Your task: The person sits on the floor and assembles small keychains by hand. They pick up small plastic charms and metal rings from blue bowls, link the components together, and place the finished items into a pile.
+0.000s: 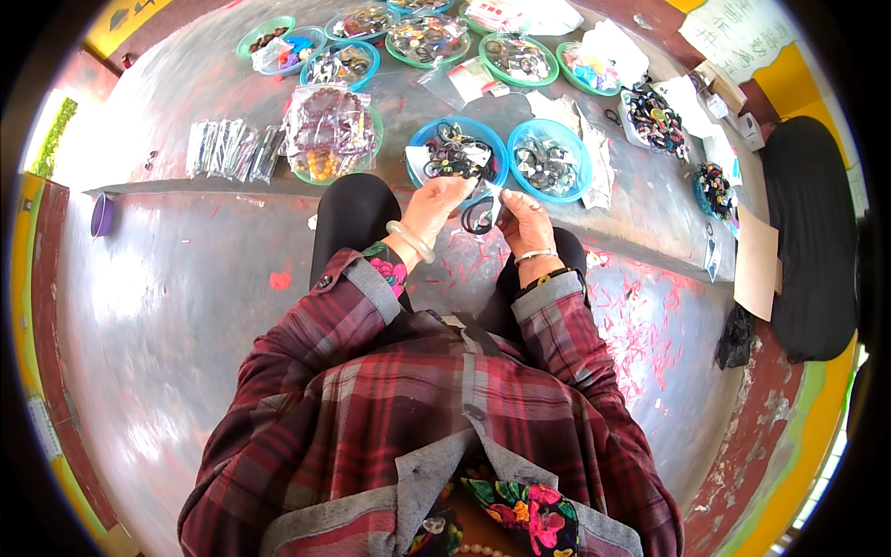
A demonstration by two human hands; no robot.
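Observation:
Above my lap, between my knees, my two hands are close together. My left hand [434, 208] is pinched near the top of a black loop that looks like a hair tie [476, 221]. A small whitish card or clear wrapper [494, 200] is next to the loop, and the closed fingers of my right hand [527, 225] hold its edge. Just beyond my hands stands a blue basket [414, 139] of black loops and pale cards. To its right another blue basket [585, 172] holds clear-wrapped dark pieces.
Clear-bagged brown beads [327, 121] lie on a green basket left of centre, beside a row of slim clear packets [232, 151]. More baskets stand farther back, including a green one [555, 67]. At right are a white basket [650, 135] of coloured loops and a cardboard sheet [756, 263].

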